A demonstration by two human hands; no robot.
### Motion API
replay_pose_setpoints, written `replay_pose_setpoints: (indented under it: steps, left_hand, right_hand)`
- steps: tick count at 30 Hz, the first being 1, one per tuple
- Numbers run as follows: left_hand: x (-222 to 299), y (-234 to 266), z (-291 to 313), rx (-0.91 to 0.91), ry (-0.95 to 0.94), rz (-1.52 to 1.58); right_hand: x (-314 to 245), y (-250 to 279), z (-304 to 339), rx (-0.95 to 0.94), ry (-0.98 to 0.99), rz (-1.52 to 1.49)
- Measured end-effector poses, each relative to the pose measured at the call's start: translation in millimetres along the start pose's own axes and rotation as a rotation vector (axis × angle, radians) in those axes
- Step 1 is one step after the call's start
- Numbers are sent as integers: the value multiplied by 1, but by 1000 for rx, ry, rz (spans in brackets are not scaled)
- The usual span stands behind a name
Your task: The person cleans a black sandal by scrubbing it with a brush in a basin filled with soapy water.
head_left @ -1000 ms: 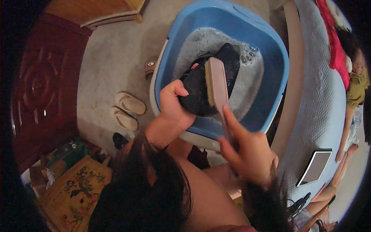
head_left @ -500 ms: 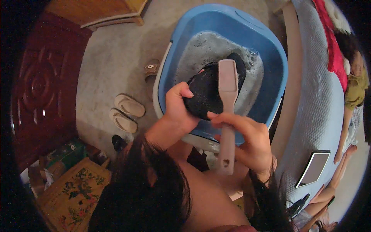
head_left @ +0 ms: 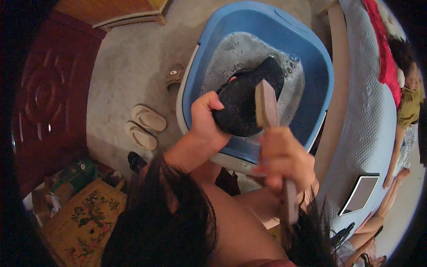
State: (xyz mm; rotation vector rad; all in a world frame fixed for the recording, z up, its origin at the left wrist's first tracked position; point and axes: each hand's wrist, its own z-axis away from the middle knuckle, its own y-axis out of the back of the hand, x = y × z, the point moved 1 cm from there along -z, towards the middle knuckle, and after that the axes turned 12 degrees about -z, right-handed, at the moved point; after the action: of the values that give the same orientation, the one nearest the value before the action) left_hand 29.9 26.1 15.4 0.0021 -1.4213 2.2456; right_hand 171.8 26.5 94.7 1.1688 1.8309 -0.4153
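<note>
My left hand (head_left: 208, 119) grips the near end of a black slipper (head_left: 249, 98), thumb on top, and tilts it over a blue basin (head_left: 313, 42). The slipper's broad, wet-looking face is turned up; its far end reaches down to the suds. Foamy grey water (head_left: 238, 46) stands in the basin. In my right hand (head_left: 287, 160), blurred by motion, is a pinkish scrub brush (head_left: 269, 104) with a long handle. Its pale bristles face left, edge-on to the slipper; whether they touch it I cannot tell.
Beige slippers (head_left: 149, 120) and a brown slipper (head_left: 175, 74) lie on the floor left of the basin. At the right is a bed (head_left: 362, 120) with a tablet (head_left: 360, 194) and people on it. A painted wooden stool (head_left: 91, 213) stands lower left.
My right hand has turned the brush so its bristles show, and its handle end has swung right. The left hand still holds the slipper. The basin sits slightly higher in view.
</note>
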Motion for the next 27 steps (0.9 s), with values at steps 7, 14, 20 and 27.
replay_pose_setpoints:
  steps: [7, 14, 20, 27]
  left_hand:
    - [-2, 5, 1, 75, -43, -68]
    - [-1, 4, 4, 61, -30, -91]
    - [-1, -9, 4, 37, 58, 13]
    - [-1, 10, 3, 73, -49, -160]
  right_hand:
    - [14, -16, 2, -177, -24, 16]
    - [-3, 2, -2, -358, -62, -40]
    - [-2, 10, -12, -257, -256, -21]
    - [8, 13, -16, -214, -346, 55]
